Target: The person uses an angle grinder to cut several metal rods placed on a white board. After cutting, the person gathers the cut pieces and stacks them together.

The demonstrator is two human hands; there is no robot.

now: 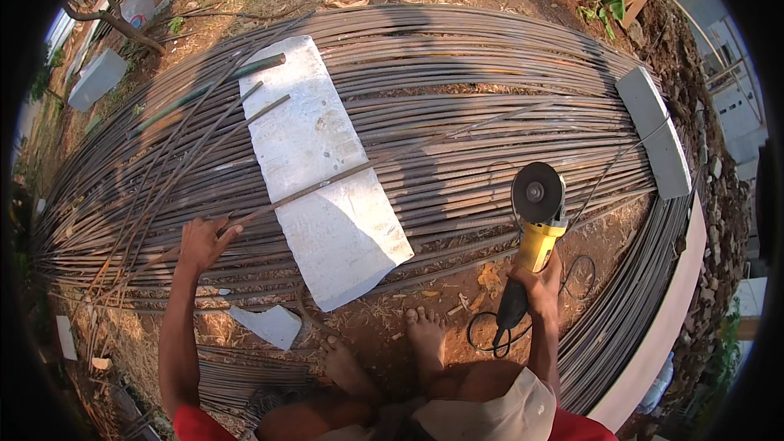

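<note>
My left hand (202,243) grips a long steel rod (327,182), its thumb apart from the fingers. That rod slants across a pale, flat slab (314,135) lying over a wide bed of rebar (457,147). In my right hand (541,286) is a yellow and black angle grinder (536,247), held by its body. Its dark cutting disc (536,188) points away from me, to the right of the slab and apart from the rod. Whether the disc spins, I cannot tell. A green pipe (175,106) and two thinner rod ends lie on the slab's far part.
A grey block (653,132) lies across the bars at the right. The grinder's cord (508,345) loops beside my bare feet (425,335). A broken slab piece (273,325) lies at the near left, and more bars (608,335) curve along a pale ledge (670,302).
</note>
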